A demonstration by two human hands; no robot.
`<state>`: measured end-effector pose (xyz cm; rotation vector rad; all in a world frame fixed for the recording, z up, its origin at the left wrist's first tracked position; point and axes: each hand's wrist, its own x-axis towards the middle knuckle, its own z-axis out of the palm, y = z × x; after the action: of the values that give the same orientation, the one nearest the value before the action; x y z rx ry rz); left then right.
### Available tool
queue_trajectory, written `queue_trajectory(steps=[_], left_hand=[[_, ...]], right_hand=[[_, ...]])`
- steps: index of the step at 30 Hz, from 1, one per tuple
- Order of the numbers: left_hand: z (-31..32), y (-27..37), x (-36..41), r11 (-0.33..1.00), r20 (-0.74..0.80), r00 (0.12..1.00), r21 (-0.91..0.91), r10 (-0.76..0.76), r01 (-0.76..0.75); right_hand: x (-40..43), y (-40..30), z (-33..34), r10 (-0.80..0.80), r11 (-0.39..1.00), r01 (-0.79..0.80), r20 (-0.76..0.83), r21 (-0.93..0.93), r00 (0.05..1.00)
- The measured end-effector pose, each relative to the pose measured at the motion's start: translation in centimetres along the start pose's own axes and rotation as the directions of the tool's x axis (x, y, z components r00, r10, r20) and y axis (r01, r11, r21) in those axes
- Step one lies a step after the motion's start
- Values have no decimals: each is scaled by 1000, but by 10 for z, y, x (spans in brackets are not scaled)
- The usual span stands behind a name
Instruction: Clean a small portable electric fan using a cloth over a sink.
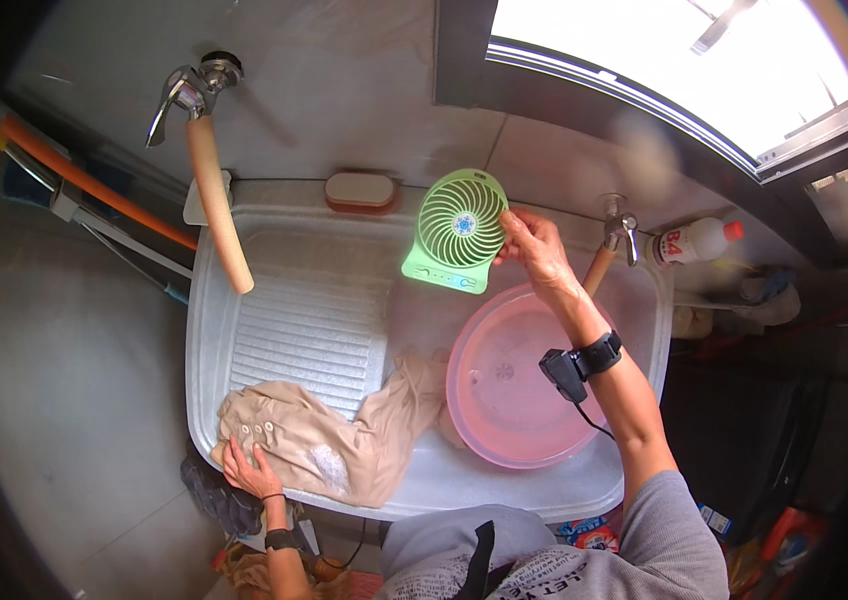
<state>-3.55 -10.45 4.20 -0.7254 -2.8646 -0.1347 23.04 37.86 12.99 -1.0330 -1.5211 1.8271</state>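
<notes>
My right hand (536, 244) grips the right edge of a small green portable fan (463, 225), held upright above the far side of the laundry sink. A light on the fan's base glows blue. My left hand (250, 466) rests with fingers apart on a wet beige buttoned garment (375, 442) at the near left of the sink. White powder or foam lies on the cloth. Part of the garment lies on the sink's ribbed washboard (296, 352). A pink plastic basin (472, 420) stands in the right part of the sink, beneath my right forearm.
A tap with a long beige hose (217, 202) hangs over the sink's left side; another tap (621, 232) is at the right. A brush (361, 192) lies on the back rim of the sink (195, 375). A white bottle with a red cap (698, 240) lies at right, below a window.
</notes>
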Motion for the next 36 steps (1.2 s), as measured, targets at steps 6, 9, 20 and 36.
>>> queue_trajectory(steps=[6,9,20,36], left_hand=[[0,-3,1,1000,-7,1000,7,6,-6],[0,1,2,1000,3,1000,-5,14,-14],[21,-37,2,993,10,999,113,45,-45],[66,20,25,991,256,958,-57,130,-119]], right_hand=[[-19,-9,25,60,959,-82,88,271,994],[-31,-17,35,76,972,-97,105,213,992],[-76,-59,106,46,942,-172,398,288,916],[-110,-86,134,-106,865,-185,531,467,841]])
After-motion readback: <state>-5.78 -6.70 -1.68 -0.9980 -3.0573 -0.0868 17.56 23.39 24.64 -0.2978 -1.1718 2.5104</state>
